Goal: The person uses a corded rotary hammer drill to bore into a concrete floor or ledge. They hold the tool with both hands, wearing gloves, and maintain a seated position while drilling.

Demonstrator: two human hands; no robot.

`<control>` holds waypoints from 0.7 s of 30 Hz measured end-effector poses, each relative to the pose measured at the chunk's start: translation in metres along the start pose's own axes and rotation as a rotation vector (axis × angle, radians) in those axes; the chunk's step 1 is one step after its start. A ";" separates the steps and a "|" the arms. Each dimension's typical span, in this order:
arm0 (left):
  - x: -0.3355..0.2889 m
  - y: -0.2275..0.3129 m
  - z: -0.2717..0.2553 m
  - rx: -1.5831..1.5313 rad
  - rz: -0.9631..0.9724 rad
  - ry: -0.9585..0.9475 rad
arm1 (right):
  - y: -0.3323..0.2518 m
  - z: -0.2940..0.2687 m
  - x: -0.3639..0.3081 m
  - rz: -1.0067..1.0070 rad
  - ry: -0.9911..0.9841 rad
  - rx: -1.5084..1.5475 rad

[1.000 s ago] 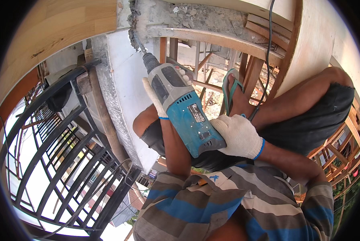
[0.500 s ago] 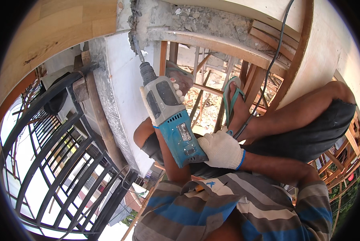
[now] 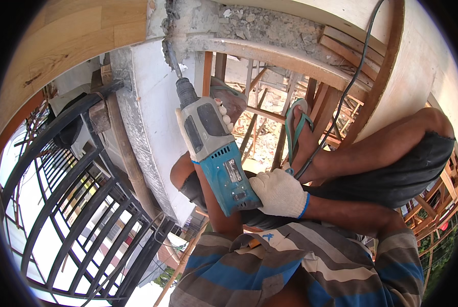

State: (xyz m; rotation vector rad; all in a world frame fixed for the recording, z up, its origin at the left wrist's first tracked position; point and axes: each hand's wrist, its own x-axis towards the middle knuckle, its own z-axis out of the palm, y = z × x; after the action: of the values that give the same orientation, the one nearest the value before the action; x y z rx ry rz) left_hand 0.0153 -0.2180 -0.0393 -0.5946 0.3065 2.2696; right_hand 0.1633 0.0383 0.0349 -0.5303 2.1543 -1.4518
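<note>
A teal and grey rotary hammer drill (image 3: 224, 163) lies diagonally in front of me, its chisel bit (image 3: 173, 60) pointing up and away. The bit's tip sits in a rough broken groove (image 3: 166, 33) in the concrete. My left hand (image 3: 222, 113), in a white knit glove, wraps the grey front housing from beneath; only fingertips and a strip of glove show past it. My gloved right hand (image 3: 280, 193) closes round the rear handle, which is mostly hidden under the glove. A black power cord (image 3: 336, 115) leaves the handle beside it.
Black metal railing (image 3: 80, 204) stands to the left, beside a bamboo pole (image 3: 129, 158). A wooden panel (image 3: 80, 30) is at the upper left. Loose rubble (image 3: 259, 25) lies on the far ledge. Below my sandalled foot (image 3: 301, 128), wooden framing opens onto debris-strewn ground.
The drill's rear end and my right hand have shifted slightly left. The cord's upper part has moved slightly right. Both hands keep their hold, and the bit remains in the groove.
</note>
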 end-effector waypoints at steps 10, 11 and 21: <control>0.009 -0.005 -0.005 0.000 0.036 0.083 | -0.005 -0.019 0.003 0.018 0.029 0.008; 0.008 -0.006 -0.005 0.003 0.054 0.105 | -0.006 -0.023 0.002 0.024 0.011 0.001; 0.037 -0.055 0.039 0.270 0.428 0.361 | 0.023 -0.083 -0.032 0.128 0.027 0.031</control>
State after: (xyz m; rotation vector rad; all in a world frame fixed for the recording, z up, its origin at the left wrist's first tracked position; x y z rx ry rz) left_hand 0.0203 -0.1430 -0.0261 -0.8571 0.9827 2.4491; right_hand 0.1394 0.1262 0.0454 -0.3570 2.1414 -1.4270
